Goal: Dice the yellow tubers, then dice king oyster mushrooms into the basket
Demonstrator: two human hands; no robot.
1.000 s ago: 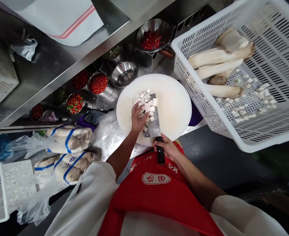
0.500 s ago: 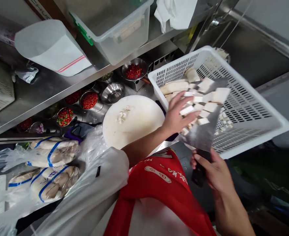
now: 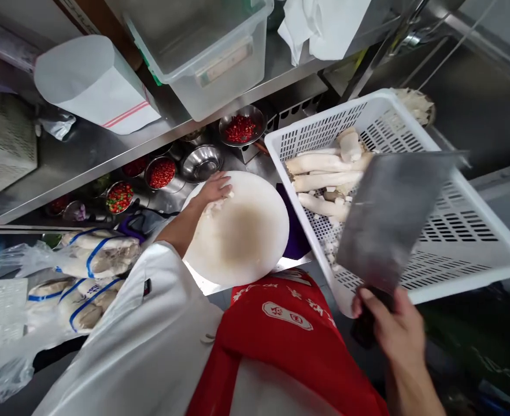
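Observation:
My right hand [image 3: 394,323] grips the dark handle of a cleaver [image 3: 394,214], its broad blade bare and raised over the white perforated basket [image 3: 467,260]. Whole pale king oyster mushrooms [image 3: 324,164] lie in that basket beside the blade, with small cut bits among them. Over at the far left edge of a round white cutting board [image 3: 259,248], my left hand [image 3: 214,189] rests with fingers stretched out. White mushroom bits [image 3: 213,208] lie on the board just under and beside those fingers. A brown damp patch shows at the board's middle.
Behind the board stand metal bowls of chopped red chillies [image 3: 162,173] and a bare steel bowl [image 3: 202,163]. A steel shelf [image 3: 103,167] overhangs them, carrying a clear plastic bin [image 3: 224,75]. Bagged mushrooms [image 3: 101,254] with blue bands lie at the left.
The cut mushroom cubes are off the cleaver blade. My left hand has moved left from the blade to the board's far edge. The cleaver stays in my right hand.

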